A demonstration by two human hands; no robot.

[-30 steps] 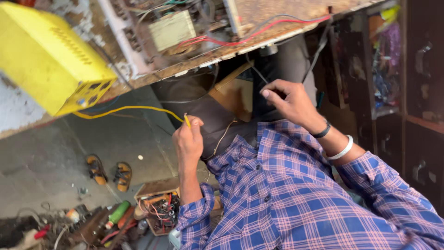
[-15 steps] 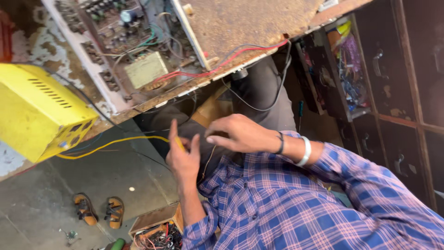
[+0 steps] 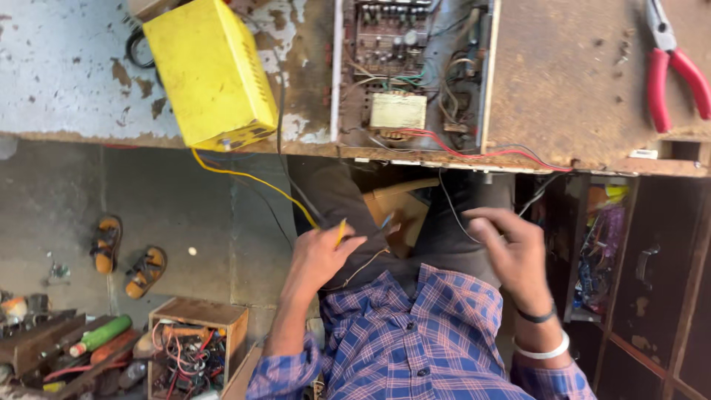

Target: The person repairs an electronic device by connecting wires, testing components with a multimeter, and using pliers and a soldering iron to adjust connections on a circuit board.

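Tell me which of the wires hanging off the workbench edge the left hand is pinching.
The yellow wire from the yellow metal box; the left hand pinches its end. The red wire and black wire hang untouched.

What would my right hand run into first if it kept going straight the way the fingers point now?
Probably the thin black wire hanging from the bench edge, just ahead of the right hand. Depth is unclear, so the hand might pass beside it.

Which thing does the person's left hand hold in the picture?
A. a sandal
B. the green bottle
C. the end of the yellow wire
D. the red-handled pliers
C: the left hand pinches the end of the yellow wire, which runs up to the yellow box on the workbench; the red-handled pliers lie untouched at the far right of the bench.
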